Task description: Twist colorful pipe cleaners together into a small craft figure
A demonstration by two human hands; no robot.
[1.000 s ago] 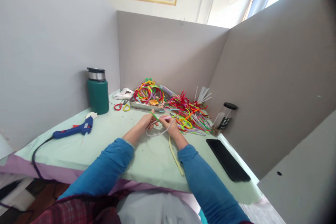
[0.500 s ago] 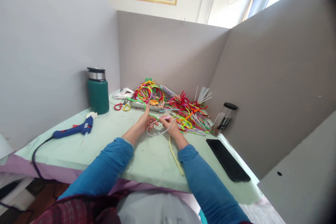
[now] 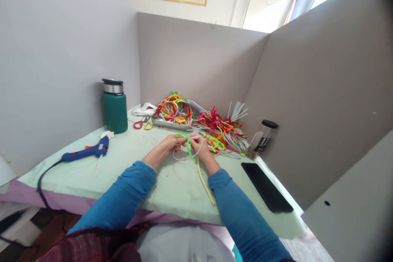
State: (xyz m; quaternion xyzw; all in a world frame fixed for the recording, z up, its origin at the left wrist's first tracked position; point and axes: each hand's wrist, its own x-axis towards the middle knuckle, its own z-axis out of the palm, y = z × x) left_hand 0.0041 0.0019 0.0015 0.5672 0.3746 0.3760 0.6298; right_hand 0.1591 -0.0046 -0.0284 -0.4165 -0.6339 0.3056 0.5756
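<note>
Over the middle of the table, my left hand [image 3: 167, 145] is closed, pinching a bright green pipe cleaner [image 3: 189, 150] whose free end hangs down between my hands. My right hand [image 3: 201, 148] is closed too, its fingers around a pale grey-lilac pipe cleaner loop [image 3: 179, 158]. The green strand crosses the loop near my fingertips; whether it is wrapped round it is hidden. Just below my right hand, a pale yellow strip [image 3: 204, 182] lies on the table, its upper end by the wrist.
A metal tray [image 3: 170, 124] heaped with coloured rings stands behind my hands, beside a pile of loose pipe cleaners [image 3: 219, 127]. Leftward are scissors [image 3: 147, 125], a green bottle [image 3: 115, 110] and a corded glue gun [image 3: 86, 152]. Rightward are a black phone [image 3: 266, 187] and a clear tumbler [image 3: 262, 139].
The green pipe cleaner's free end has swung from behind my left hand, over and down to the front. My left hand has turned and its fingers have closed in; the right has barely moved.
</note>
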